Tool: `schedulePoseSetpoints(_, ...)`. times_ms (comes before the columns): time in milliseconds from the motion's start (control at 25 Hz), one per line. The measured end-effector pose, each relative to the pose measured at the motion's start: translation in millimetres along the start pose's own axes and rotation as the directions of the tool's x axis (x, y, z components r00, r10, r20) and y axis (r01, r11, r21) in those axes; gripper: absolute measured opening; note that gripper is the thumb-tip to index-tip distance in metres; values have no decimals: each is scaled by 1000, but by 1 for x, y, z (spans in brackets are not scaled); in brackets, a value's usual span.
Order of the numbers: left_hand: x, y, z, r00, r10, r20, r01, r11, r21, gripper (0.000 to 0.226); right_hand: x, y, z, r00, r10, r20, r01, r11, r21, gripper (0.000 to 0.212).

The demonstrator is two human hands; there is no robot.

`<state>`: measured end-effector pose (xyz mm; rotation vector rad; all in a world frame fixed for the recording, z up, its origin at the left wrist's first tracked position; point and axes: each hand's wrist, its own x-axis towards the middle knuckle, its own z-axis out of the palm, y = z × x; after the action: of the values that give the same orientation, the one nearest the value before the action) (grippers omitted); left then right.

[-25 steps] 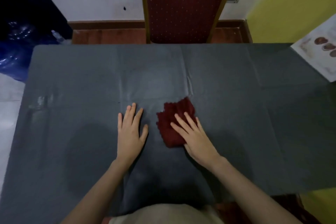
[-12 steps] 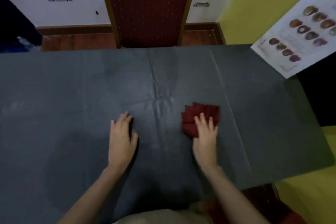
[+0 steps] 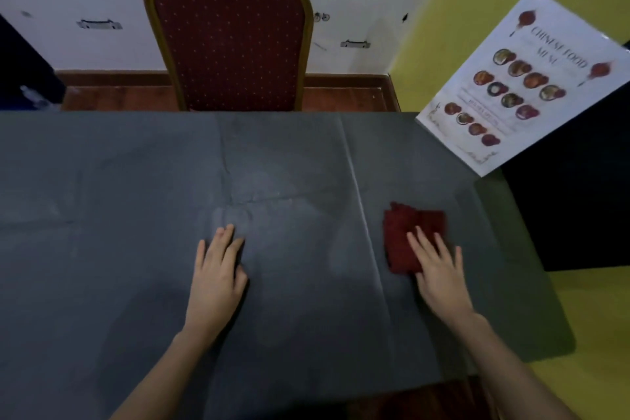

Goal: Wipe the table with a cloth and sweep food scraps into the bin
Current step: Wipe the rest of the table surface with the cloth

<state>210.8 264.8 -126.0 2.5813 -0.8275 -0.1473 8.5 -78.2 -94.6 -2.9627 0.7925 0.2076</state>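
A dark red folded cloth lies on the grey-covered table, right of the middle. My right hand presses flat on the cloth's near right part, fingers spread over it. Flat on the tablecloth near the middle rests my left hand, fingers together and holding nothing, well to the left of the cloth. I see no food scraps and no bin.
A red padded chair with a gold frame stands at the table's far side. A laminated food menu leans at the far right corner. The table's right edge is close to the cloth; a dark object stands beyond it.
My right hand has slid the cloth to the right across the table, towards the right edge. My left hand has stayed flat in about the same spot. The view has turned right.
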Motion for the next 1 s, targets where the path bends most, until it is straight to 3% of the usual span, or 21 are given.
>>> schedulePoseSetpoints(120, -2, 9, 4, 997, -74, -15, 74, 997, 29, 55, 28, -5, -3, 989, 143, 32, -146, 978, 152, 68)
schedulePoseSetpoints(200, -4, 16, 5, 993, -116, -12, 116, 992, 57, 58, 48, -51, 1, 990, 141, 20, -142, 965, 221, 66)
schedulePoseSetpoints(320, -3, 22, 2, 988, -151, 16, 150, 985, 85, 60, 60, -138, 7, 992, -123, -39, 129, 959, 253, 68)
schedulePoseSetpoints(400, -3, 21, 1, 988, -147, 46, 141, 984, 108, 60, 59, -169, 7, 912, -410, -9, 401, 887, 231, 73)
schedulePoseSetpoints(480, -2, 15, -2, 990, -118, 74, 108, 986, 123, 59, 69, -160, 1, 775, -632, -16, 631, 770, 92, 83)
schedulePoseSetpoints(520, -2, 10, -5, 992, -90, 88, 79, 989, 122, 57, 77, -146, 0, 737, -676, -3, 676, 737, -6, 88)
schedulePoseSetpoints(560, 0, 4, -8, 993, -51, 105, 38, 991, 125, 56, 84, -131, -2, 749, -662, 31, 662, 745, -85, 92)
schedulePoseSetpoints(680, 4, -17, -19, 989, 27, 144, -51, 985, 166, 54, 108, -85, -8, 904, -425, 42, 427, 892, -149, 92)
schedulePoseSetpoints(760, 3, -29, -25, 993, -48, 108, 35, 992, 124, 52, 115, -68, -12, 969, -245, 11, 245, 962, -120, 83)
schedulePoseSetpoints(840, -1, -39, -29, 990, -117, 73, 111, 991, 78, 51, 118, -80, -6, 998, -59, -22, 60, 998, 21, 70)
schedulePoseSetpoints(920, -6, -41, -29, 991, -108, 73, 103, 992, 69, 52, 125, -118, -1, 976, 218, -18, -203, 931, 302, 59)
schedulePoseSetpoints(1000, -6, -42, -30, 991, -105, 78, 103, 994, 35, 53, 140, -164, -2, 896, 439, 64, -405, 751, 521, 54)
